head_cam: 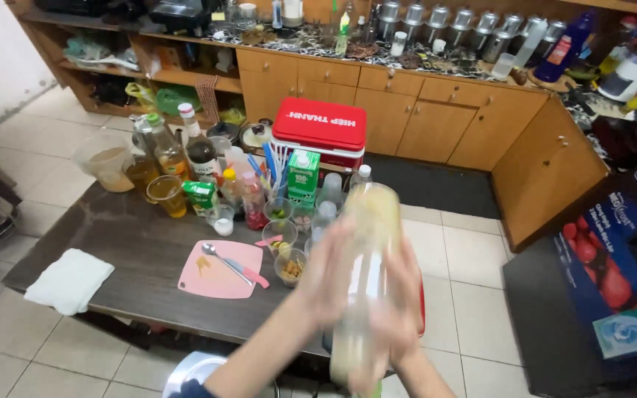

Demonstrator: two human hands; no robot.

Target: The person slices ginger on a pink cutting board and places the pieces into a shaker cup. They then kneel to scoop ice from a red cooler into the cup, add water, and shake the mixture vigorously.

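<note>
In the lower centre of the frame the person holds a tall clear shaker (366,280) between both hands, over the right end of the dark table (119,236). The shaker is blurred, so it seems to be in quick motion; inside there is a pale yellowish liquid, prob. with ice, but this cannot be told for sure. The left hand (326,273) is pressed flat on the left side of the shaker, fingers spread, and the right hand (399,302) grasps the right side a bit lower.

Judgement: the shaker looks stiff, thin-walled plastic or glass, rather light w/o content but now half heavy from the liquid. The wall is smooth and likely wet, so slippery. The best hold is one hand near the top and one near the bottom, so the two halves stay pressed together.

Behind it, in the middle of the frame, stand a pink cutting board (219,273) with a spoon (224,262), small cups, bottles etc.
</note>
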